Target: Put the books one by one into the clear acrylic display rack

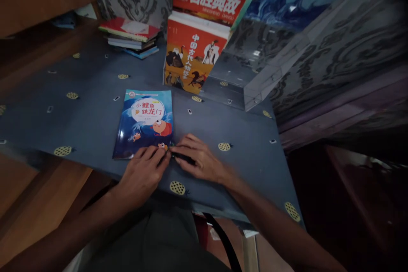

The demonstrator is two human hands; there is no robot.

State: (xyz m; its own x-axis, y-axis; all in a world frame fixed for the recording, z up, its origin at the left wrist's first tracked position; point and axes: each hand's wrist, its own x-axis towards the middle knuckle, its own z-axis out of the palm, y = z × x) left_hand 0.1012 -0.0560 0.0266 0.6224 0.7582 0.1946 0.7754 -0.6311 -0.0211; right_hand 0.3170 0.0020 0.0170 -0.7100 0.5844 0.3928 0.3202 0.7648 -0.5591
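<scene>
Blue book (144,124) lies partly under your left hand (144,173), likely for steadying, grip unclear; your right hand (202,157) pinches a black stick (186,158).

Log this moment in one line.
left hand: at lower edge of blue book | right hand: holding slim black object | blue book: closed, flat on patterned tablecloth

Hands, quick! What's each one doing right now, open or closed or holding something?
Left hand: fingers bent at the blue book's lower edge; can't tell if it's gripping anything.
Right hand: closed on a dark, slim object.
</scene>
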